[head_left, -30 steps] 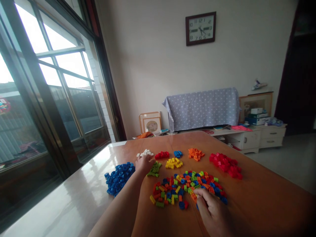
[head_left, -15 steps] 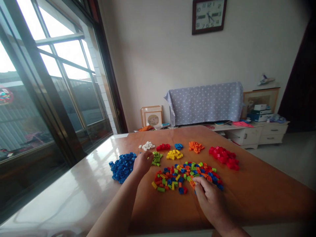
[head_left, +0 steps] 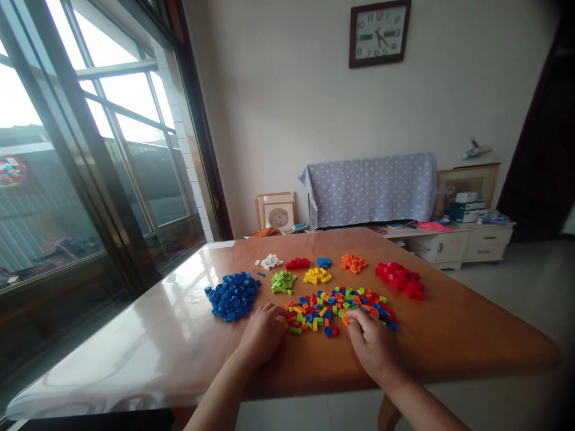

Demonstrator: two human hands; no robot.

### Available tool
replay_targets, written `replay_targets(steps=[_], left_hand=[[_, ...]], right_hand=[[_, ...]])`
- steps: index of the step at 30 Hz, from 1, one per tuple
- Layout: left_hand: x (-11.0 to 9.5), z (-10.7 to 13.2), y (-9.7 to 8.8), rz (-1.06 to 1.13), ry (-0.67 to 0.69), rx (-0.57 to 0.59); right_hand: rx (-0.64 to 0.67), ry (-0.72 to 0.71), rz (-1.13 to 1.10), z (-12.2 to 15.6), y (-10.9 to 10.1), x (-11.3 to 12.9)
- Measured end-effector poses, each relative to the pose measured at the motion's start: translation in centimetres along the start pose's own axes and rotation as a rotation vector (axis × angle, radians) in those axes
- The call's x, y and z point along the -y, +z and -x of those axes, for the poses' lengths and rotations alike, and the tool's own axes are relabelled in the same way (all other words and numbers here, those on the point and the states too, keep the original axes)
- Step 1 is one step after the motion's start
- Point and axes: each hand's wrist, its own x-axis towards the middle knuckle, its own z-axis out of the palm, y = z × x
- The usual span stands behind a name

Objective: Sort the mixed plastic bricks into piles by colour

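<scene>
A mixed heap of small coloured bricks (head_left: 335,306) lies on the wooden table (head_left: 449,335) in front of me. My left hand (head_left: 262,335) rests at the heap's left edge, fingers curled down onto the bricks. My right hand (head_left: 372,344) is at the heap's near right edge, fingers bent and pinching among the orange and blue pieces. Beyond the heap lie sorted piles: blue round pieces (head_left: 232,295), white (head_left: 270,261), green (head_left: 282,281), small red (head_left: 297,263), small blue (head_left: 324,262), yellow (head_left: 317,276), orange (head_left: 353,263) and a big red pile (head_left: 401,279).
A tall window (head_left: 90,155) runs along the left. Behind the table stand a cloth-covered object (head_left: 371,188), a low white cabinet (head_left: 453,242) with boxes, and framed pictures (head_left: 276,212) on the floor. A clock (head_left: 380,33) hangs on the wall.
My left hand drew back from the white and green piles to the near left edge of the mixed heap. The camera pulled back, so the table's near edge now shows.
</scene>
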Motion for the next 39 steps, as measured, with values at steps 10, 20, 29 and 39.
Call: replay_targets(steps=[10,20,29,39], left_hand=[[0.0,1.0,0.0,-0.057,0.041,-0.008],[-1.8,2.3,-0.4,-0.207,0.134,-0.084],[-1.2,2.7,0.6,-0.247,0.254,-0.154],[-0.3,2.8,1.4,-0.224,0.321,-0.257]], right_hand=[[-0.003,-0.031,0.051,0.1,0.0,0.4],[-0.005,-0.175,0.102,0.0,-0.5,1.5],[0.168,-0.232,0.049,-1.4,0.5,9.2],[0.356,-0.192,-0.150,-3.7,2.3,12.3]])
